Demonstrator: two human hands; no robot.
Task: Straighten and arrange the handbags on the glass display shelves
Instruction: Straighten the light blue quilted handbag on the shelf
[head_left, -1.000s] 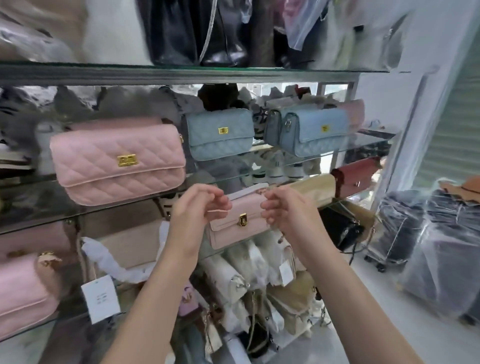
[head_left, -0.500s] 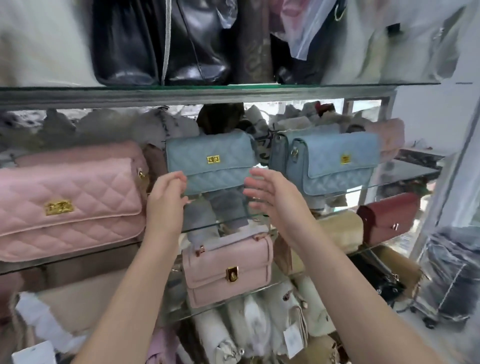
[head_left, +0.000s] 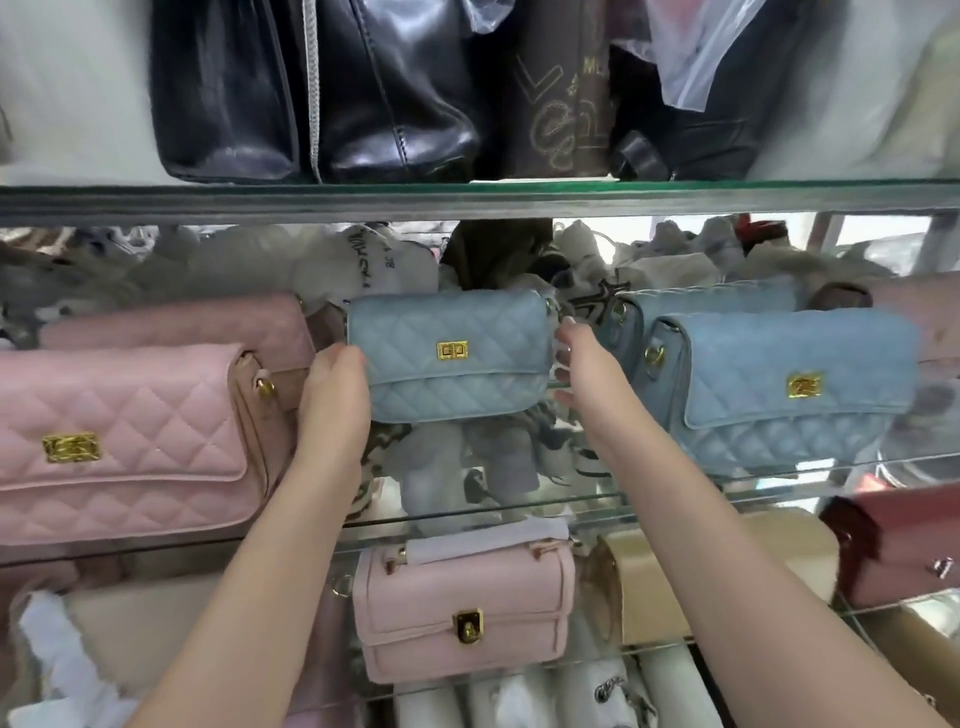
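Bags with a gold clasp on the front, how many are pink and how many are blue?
Pink: 2, the big quilted pink handbag and the small smooth pink handbag.
Blue: 2, the middle quilted light blue handbag and the right quilted blue handbag.
Total: 4.

Noted matt, quilted, leather-like skin on gripped blue bag (head_left: 452, 395), clasp (head_left: 452, 351) in shiny gold metal; same quilting with soft sheen on pink bag (head_left: 124, 415) left of grip; glossy smooth black bags (head_left: 234, 93) above grip, on clear green-edged glass shelf (head_left: 467, 200); smooth matt pale pink bag (head_left: 462, 587) below grip; translucent plastic film (head_left: 701, 52) above-right of grip
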